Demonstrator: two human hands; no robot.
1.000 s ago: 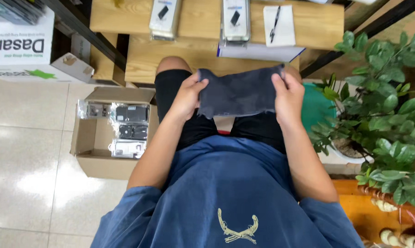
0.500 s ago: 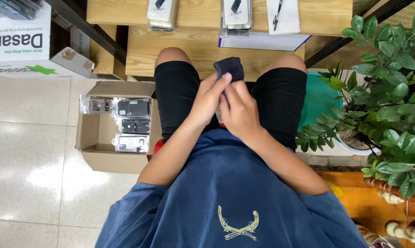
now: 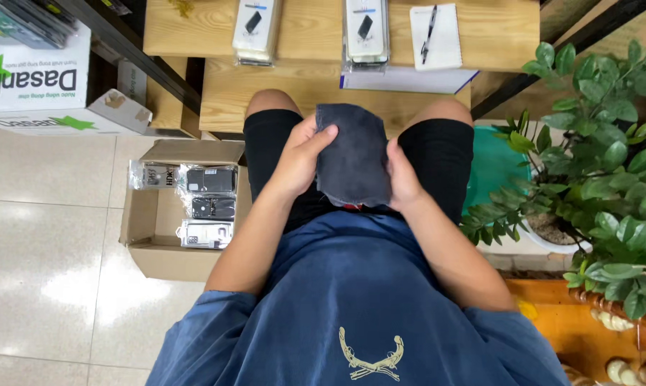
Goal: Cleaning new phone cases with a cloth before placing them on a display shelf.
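I sit with a dark grey cloth [image 3: 353, 154] folded into a narrow rectangle over my lap. My left hand [image 3: 300, 159] grips its left edge, thumb on top near the upper corner. My right hand [image 3: 403, 177] holds the right edge, fingers tucked behind the fabric. The cloth hangs between my knees, in front of my black shorts and blue shirt.
A wooden desk [image 3: 308, 78] ahead carries two packaged phone cases [image 3: 255, 28] and a notepad with a pen [image 3: 437, 36]. An open cardboard box [image 3: 180, 207] of packaged cases sits on the tiled floor at my left. A potted plant [image 3: 594, 179] stands at my right.
The cloth was spread wide between both hands, then bunched small at my lap; now it is a folded rectangle held at both sides.
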